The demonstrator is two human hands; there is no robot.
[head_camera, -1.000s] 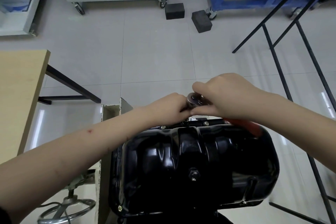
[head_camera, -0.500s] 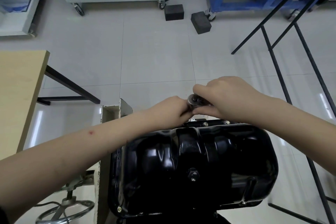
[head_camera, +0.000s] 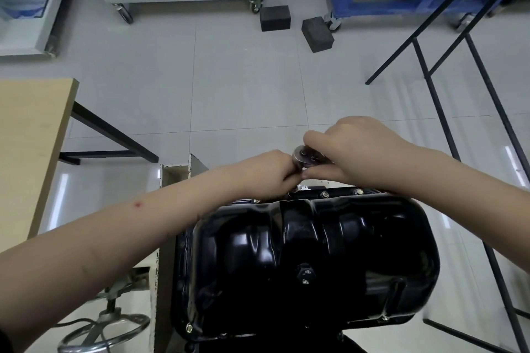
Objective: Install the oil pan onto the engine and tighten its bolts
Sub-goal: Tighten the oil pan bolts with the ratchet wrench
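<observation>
The black oil pan sits seated on the engine, sump side up, filling the lower middle of the view; the engine itself is almost wholly hidden beneath it. Several bolts already stand in the flange along the pan's far edge, and at least two more show on the near edge at its left and right corners.

Both hands meet just above the far edge of the pan. The right hand is curled round the ratchet, whose round metal head shows between the two hands; the handle is covered by the palm. The left hand is clenched just under the ratchet head, probably steadying a socket or extension, though that part is hidden by the fingers.

The step in hand looks like tightening one far-edge bolt. To do it well:

- Keep the left hand pressing the tool straight down on the bolt head, so that the socket stays square and does not slip off or round the corners.
- Swing the handle in short, even strokes; the pan wall rises close beside the tool and leaves little room.
- Bring each bolt only snug at first, then work round the flange in a crossing order, so the pan pulls down flat and the seal is evenly pressed.
- Stop at firm resistance: these are small bolts in a thin flange, and too much force may strip a thread or bend the lip.
</observation>
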